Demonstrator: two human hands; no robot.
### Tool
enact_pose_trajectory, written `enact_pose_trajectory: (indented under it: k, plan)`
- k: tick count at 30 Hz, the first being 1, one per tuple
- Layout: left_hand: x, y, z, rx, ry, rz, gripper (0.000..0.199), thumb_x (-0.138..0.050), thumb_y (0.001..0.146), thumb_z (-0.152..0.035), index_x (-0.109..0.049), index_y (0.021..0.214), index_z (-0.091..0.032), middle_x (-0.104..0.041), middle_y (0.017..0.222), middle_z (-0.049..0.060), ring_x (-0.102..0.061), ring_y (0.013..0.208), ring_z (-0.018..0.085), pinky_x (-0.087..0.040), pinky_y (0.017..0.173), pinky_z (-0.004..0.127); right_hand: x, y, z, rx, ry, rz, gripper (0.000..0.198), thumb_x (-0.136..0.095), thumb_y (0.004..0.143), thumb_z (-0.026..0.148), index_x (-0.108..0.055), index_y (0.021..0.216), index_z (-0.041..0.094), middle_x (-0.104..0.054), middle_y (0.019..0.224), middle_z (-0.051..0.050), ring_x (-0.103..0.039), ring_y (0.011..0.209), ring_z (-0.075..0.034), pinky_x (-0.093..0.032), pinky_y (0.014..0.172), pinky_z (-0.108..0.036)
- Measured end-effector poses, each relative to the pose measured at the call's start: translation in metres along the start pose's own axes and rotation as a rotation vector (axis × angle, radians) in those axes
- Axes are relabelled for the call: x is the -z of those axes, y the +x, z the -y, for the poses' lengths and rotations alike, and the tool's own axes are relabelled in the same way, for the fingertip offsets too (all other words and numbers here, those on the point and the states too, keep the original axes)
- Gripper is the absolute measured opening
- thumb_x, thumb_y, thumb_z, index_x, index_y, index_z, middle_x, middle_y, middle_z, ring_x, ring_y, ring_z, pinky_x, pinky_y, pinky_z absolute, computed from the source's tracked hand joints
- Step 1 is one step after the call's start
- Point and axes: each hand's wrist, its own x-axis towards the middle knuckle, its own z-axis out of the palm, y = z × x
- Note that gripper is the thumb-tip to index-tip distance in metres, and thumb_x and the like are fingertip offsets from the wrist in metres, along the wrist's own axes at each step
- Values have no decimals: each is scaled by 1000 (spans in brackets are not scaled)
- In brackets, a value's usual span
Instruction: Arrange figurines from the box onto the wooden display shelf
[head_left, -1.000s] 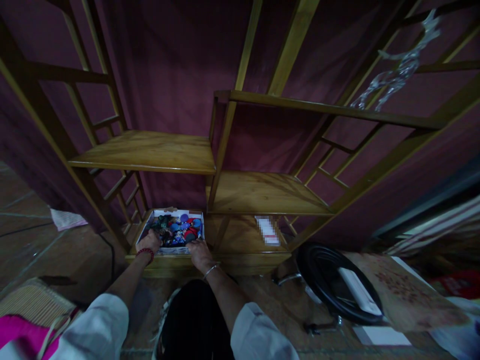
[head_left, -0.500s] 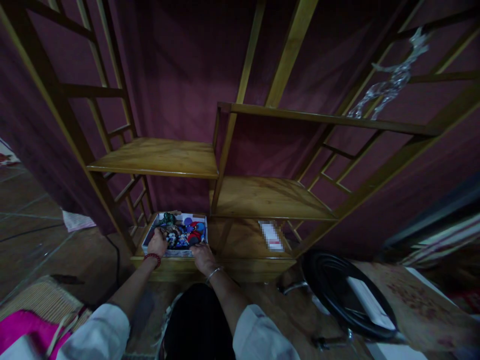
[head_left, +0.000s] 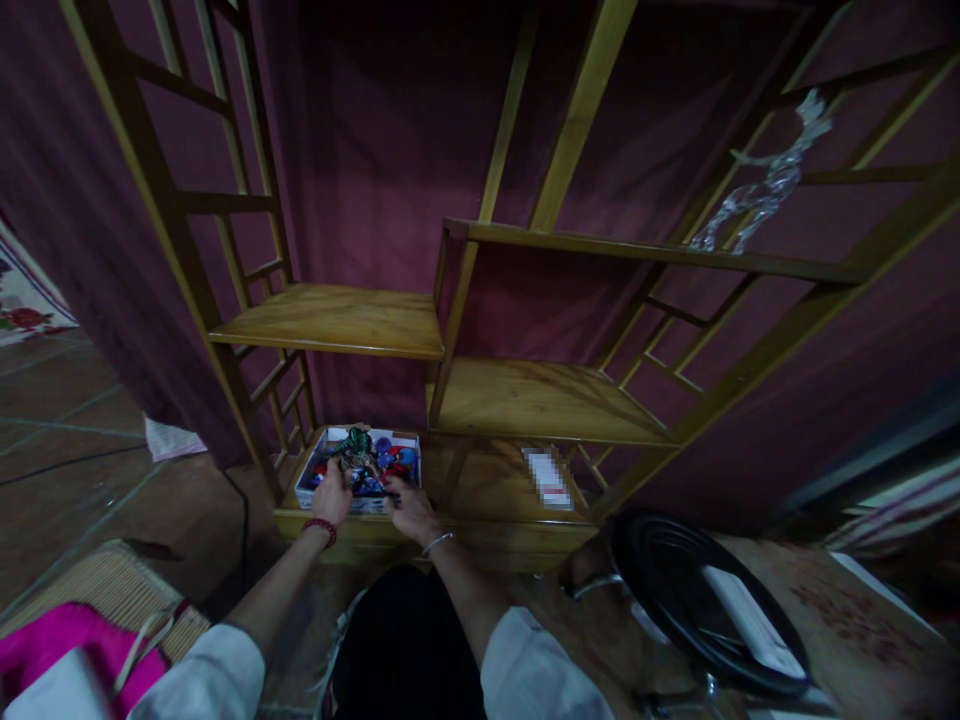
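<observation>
Two Hands at a Box of Bright Bits on the Bottom Shelf

From where I'm standing, a person is bending over a shallow box [head_left: 367, 506] that is sitting at the left end of the bottom shelf [head_left: 480, 480], close to its front edge. The left hand [head_left: 331, 495], with a red bracelet [head_left: 322, 527] circling its wrist, is resting over the box's near left corner, its fingers among the contents. The right hand [head_left: 411, 508], wearing a silver bangle [head_left: 437, 543], is resting over the near right corner. The hands are staying apart from each other; whether either is gripping anything, I can't tell. Between and beyond them, a dark green bundle [head_left: 356, 440] is lying by the box's back edge, and a purple disc [head_left: 383, 445] is lying to its right. A white card [head_left: 549, 482], its print blurred, is lying near the shelf's right end. Higher up, a clear deer figure [head_left: 784, 172] is standing towards the right end of the upper shelf [head_left: 600, 240].
</observation>
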Motion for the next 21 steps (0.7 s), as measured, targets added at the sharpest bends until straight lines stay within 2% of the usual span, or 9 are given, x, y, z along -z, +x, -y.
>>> enact_pose_trajectory:
  k: [5, 9, 14, 21]
  plan:
    - [-1, -11, -4, -52, -27, -12, 31, -30, 86, -24, -34, 115, -13, -61, 101, 14, -59, 89, 21, -40, 70, 28, 4, -2, 3, -35, 211, -27, 50, -51, 75, 31, -40, 123, 22, -59, 109, -2, -54, 100, -13, -38, 88, -23]
    - [-5, -19, -7, -109, -83, -33, 29, -31, 86, -24, -36, 112, -13, -61, 99, 14, -60, 88, 21, -41, 70, 28, 6, -5, 2, -45, 339, -65, 55, -51, 76, 40, -39, 125, 20, -59, 109, -5, -54, 101, -17, -39, 89, -28]
    - [-9, -26, -10, -175, -124, -58, 28, -30, 85, -24, -37, 110, -11, -62, 96, 15, -60, 87, 22, -42, 70, 30, 6, -9, 4, 20, 451, -164, 45, -49, 77, 39, -46, 120, 24, -61, 107, -3, -57, 97, -18, -42, 85, -30]
    - [-11, -35, -12, -225, -182, -116, 27, -31, 84, -25, -39, 107, -12, -62, 94, 15, -61, 84, 23, -44, 71, 33, 11, -20, 14, 51, 487, -234, 33, -47, 80, 35, -54, 110, 24, -64, 97, -2, -59, 88, -18, -44, 79, -29]
